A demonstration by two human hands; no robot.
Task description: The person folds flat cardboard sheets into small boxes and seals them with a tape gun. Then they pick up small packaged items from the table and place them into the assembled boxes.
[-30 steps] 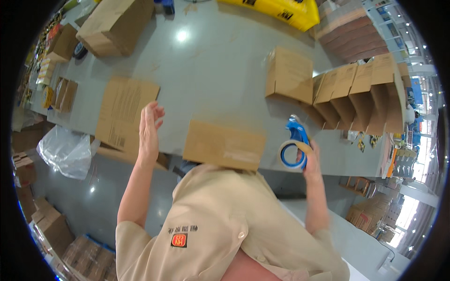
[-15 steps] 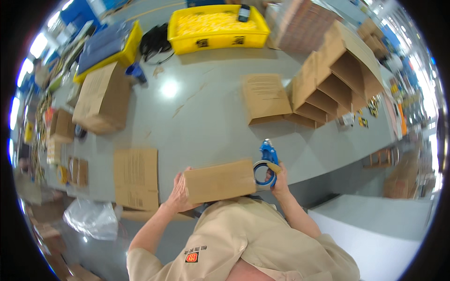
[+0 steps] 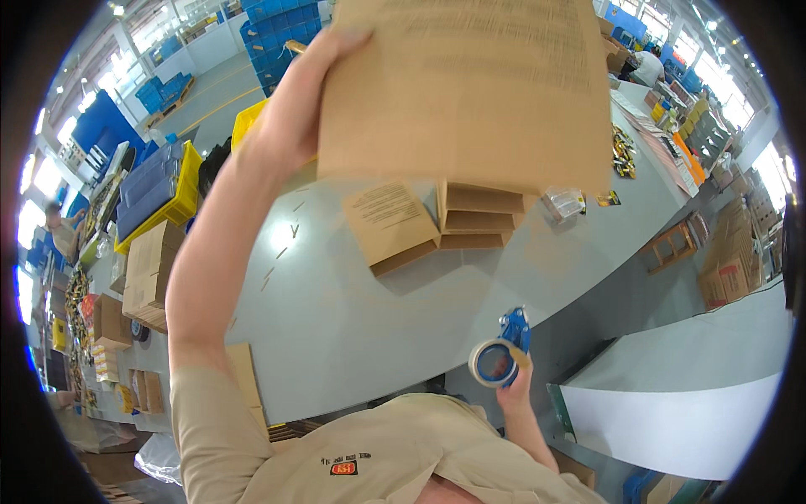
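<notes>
High in front of me, my left hand (image 3: 304,97) grips the left edge of a brown cardboard box (image 3: 466,105). The box is close to the camera, slightly blurred, and runs past the top of the picture. Its far side and most of my left fingers are hidden. My right hand (image 3: 517,388) is closed round a blue tape dispenser (image 3: 515,326) with a roll of tape on it, low by the table's near right edge. Beyond the dispenser, an opened carton (image 3: 390,223) lies on the grey table (image 3: 336,336), beside stacked open cartons (image 3: 478,220) partly covered by the raised box.
At the left stand a closed carton (image 3: 151,269) and a yellow crate (image 3: 180,189) topped with dark blue material. A flat cardboard sheet (image 3: 243,378) lies behind my left arm. Small packets (image 3: 623,155) sit at the far right. A white panel (image 3: 663,420) is at the near right.
My left hand has lifted the box from the table's near edge up and away, toward the stacked cartons. My right hand keeps the tape dispenser low. The view has tilted up.
</notes>
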